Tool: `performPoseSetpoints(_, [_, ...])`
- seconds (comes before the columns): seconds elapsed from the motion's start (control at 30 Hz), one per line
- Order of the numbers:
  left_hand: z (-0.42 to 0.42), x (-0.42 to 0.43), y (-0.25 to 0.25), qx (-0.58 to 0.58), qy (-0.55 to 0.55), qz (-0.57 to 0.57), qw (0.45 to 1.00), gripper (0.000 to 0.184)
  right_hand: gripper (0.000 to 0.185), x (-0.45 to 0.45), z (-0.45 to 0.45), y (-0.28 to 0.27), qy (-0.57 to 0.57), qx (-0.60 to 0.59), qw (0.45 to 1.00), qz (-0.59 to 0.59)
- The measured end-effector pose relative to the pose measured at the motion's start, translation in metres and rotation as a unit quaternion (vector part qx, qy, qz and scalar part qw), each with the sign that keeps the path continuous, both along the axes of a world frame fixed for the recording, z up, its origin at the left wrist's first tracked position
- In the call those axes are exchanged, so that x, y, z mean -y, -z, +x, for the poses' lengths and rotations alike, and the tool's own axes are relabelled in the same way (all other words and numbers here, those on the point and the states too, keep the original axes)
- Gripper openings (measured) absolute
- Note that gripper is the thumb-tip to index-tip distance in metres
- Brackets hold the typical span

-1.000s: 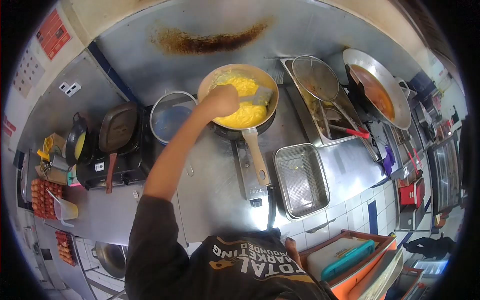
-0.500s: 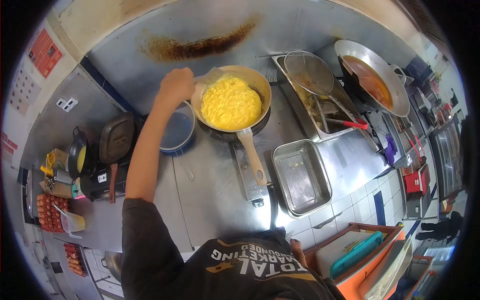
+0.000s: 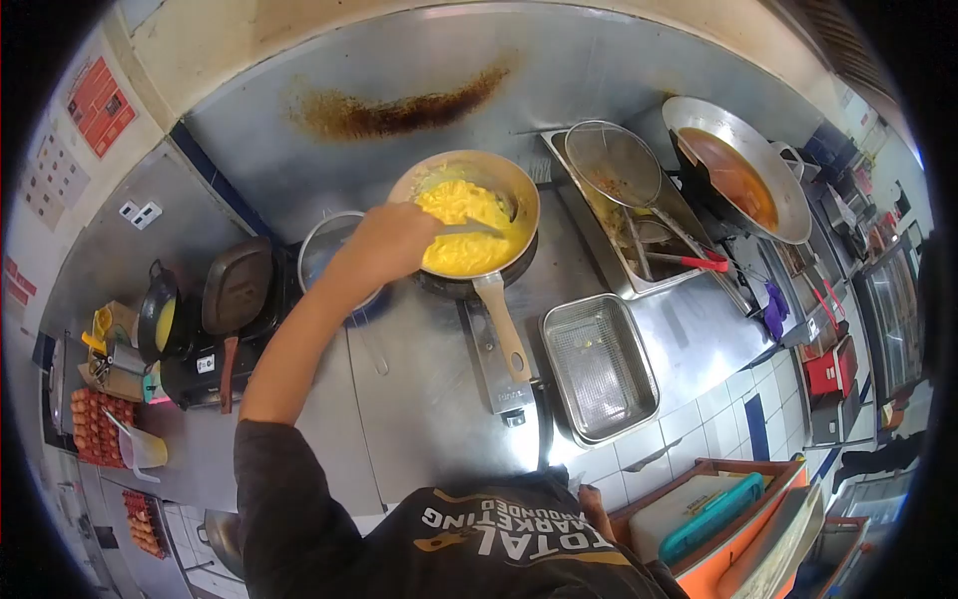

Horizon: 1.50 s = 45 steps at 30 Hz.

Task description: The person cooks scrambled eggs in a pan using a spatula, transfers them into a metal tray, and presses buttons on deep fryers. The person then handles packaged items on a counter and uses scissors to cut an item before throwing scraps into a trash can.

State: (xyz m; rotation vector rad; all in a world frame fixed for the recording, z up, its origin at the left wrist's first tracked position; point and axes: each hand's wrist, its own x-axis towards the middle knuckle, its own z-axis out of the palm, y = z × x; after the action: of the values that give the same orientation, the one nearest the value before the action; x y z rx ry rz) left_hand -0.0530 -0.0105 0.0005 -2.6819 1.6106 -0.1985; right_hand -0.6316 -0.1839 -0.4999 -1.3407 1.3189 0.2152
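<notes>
My left hand (image 3: 387, 243) is closed around a flat grey spatula (image 3: 471, 230), its blade in the yellow scrambled eggs (image 3: 464, 262). The eggs lie in a beige frying pan (image 3: 527, 195) on a burner. The pan's handle (image 3: 502, 329) points toward me, with no hand on it. Low at my side, my right hand (image 3: 593, 502) shows only in part, near an orange-sided container (image 3: 733, 544); its fingers are not clear. Behind my left wrist sits a round strainer (image 3: 324, 243), partly hidden.
Right of the pan are a wire-mesh tray (image 3: 599, 369), a steel bin (image 3: 624, 285) with a round sieve (image 3: 612, 165) and red-handled tongs (image 3: 689, 262), and a wok of brown liquid (image 3: 733, 180). Leftward stand a square pan (image 3: 237, 287), a dark wok (image 3: 160, 309) and egg trays (image 3: 98, 424).
My left hand has come down and right from the pan's far left rim, bringing the spatula into the eggs. The eggs have shifted and bare pan shows at the far side.
</notes>
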Motion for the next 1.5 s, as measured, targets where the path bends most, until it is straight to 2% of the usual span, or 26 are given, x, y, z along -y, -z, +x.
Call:
performPoseSetpoints(0.1, [-0.04, -0.028, -0.051, -0.015, -0.023, 0.024, 0.999, 0.023, 0.033, 0.001, -0.007, 0.019, 0.018, -0.004, 1.0, 0.008])
performPoseSetpoints(0.2, [-0.059, -0.042, -0.052, -0.042, -0.063, 0.07, 0.995, 0.021, 0.024, 0.0, 0.0, 0.01, 0.016, -0.006, 1.0, 0.013])
performPoseSetpoints(0.23, [-0.062, -0.044, -0.05, -0.059, -0.088, 0.09, 0.99, 0.02, 0.024, 0.0, -0.006, 0.031, 0.018, -0.005, 1.0, 0.017])
performPoseSetpoints(0.27, [-0.062, -0.044, -0.037, -0.058, -0.086, 0.093, 0.99, 0.02, 0.029, 0.003, -0.016, 0.068, 0.011, 0.028, 1.0, 0.002])
performPoseSetpoints(0.3, [-0.058, -0.041, -0.013, -0.041, -0.091, 0.036, 0.994, 0.016, 0.034, 0.001, -0.022, 0.089, 0.005, 0.061, 0.998, -0.013])
performPoseSetpoints(0.33, [-0.053, -0.037, 0.008, -0.024, -0.094, -0.021, 0.995, 0.015, 0.026, 0.003, -0.005, 0.04, 0.037, 0.022, 0.999, 0.026])
performPoseSetpoints(0.37, [-0.049, -0.03, 0.021, -0.024, -0.09, -0.018, 0.996, 0.015, 0.026, 0.004, 0.003, 0.025, 0.042, 0.022, 0.998, 0.029])
performPoseSetpoints(0.43, [-0.045, -0.014, 0.044, -0.003, -0.147, -0.07, 0.987, 0.018, 0.034, -0.003, 0.01, 0.006, 0.043, 0.022, 0.999, -0.002])
performPoseSetpoints(0.5, [-0.032, 0.003, 0.062, -0.008, -0.161, -0.067, 0.985, 0.019, 0.033, 0.001, 0.003, 0.027, 0.071, 0.042, 0.997, 0.012])
performPoseSetpoints(0.53, [-0.023, 0.011, 0.07, -0.011, -0.183, -0.064, 0.981, 0.022, 0.032, 0.003, 0.0, 0.032, 0.032, 0.007, 0.999, -0.02])
performPoseSetpoints(0.57, [-0.013, 0.017, 0.08, -0.012, -0.181, -0.063, 0.981, 0.022, 0.031, 0.002, 0.0, 0.029, -0.009, -0.028, 0.998, -0.052])
performPoseSetpoints(0.63, [0.009, 0.027, 0.093, 0.038, -0.139, -0.147, 0.979, 0.02, 0.03, -0.003, 0.005, 0.008, 0.014, -0.022, 0.999, -0.042])
performPoseSetpoints(0.73, [0.036, 0.033, 0.091, 0.023, -0.149, -0.141, 0.978, 0.023, 0.03, -0.008, 0.002, 0.007, 0.034, -0.005, 0.999, -0.036])
performPoseSetpoints(0.8, [0.041, 0.023, 0.071, -0.013, -0.141, -0.144, 0.979, 0.02, 0.03, -0.009, 0.0, 0.01, 0.035, 0.006, 0.999, -0.039])
performPoseSetpoints(0.9, [0.021, 0.0, 0.01, -0.084, -0.118, -0.12, 0.982, 0.018, 0.03, -0.016, 0.001, 0.007, 0.08, 0.002, 0.997, -0.019])
performPoseSetpoints(0.97, [0.005, -0.021, -0.02, -0.078, -0.104, -0.119, 0.984, 0.021, 0.036, -0.013, -0.002, 0.011, 0.047, -0.074, 0.996, -0.005])
performPoseSetpoints(1.0, [-0.009, -0.028, -0.041, -0.077, -0.102, -0.117, 0.985, 0.021, 0.036, -0.011, -0.012, 0.029, 0.035, -0.048, 0.998, 0.001])
performPoseSetpoints(1.07, [-0.03, -0.04, -0.071, -0.152, -0.112, -0.045, 0.981, 0.026, 0.034, -0.01, -0.01, 0.031, 0.037, -0.042, 0.998, -0.005])
performPoseSetpoints(1.13, [-0.035, -0.044, -0.066, -0.151, -0.089, -0.026, 0.984, 0.025, 0.033, -0.011, -0.003, 0.024, 0.035, -0.038, 0.999, -0.012])
performPoseSetpoints(1.2, [-0.035, -0.041, -0.048, -0.153, -0.067, -0.01, 0.986, 0.025, 0.031, -0.012, 0.006, 0.009, 0.091, 0.014, 0.996, 0.003])
performPoseSetpoints(1.3, [-0.033, -0.018, 0.004, -0.128, -0.101, 0.023, 0.986, 0.023, 0.031, 0.0, -0.012, 0.077, 0.036, 0.05, 0.998, -0.027])
performPoseSetpoints(1.37, [-0.042, 0.001, 0.026, -0.047, -0.131, -0.051, 0.989, 0.015, 0.032, 0.004, 0.006, 0.04, 0.052, 0.031, 0.998, -0.015])
performPoseSetpoints(1.5, [-0.04, 0.032, 0.051, -0.028, -0.143, -0.059, 0.988, 0.017, 0.033, 0.003, 0.015, -0.006, 0.067, -0.011, 0.997, 0.023])
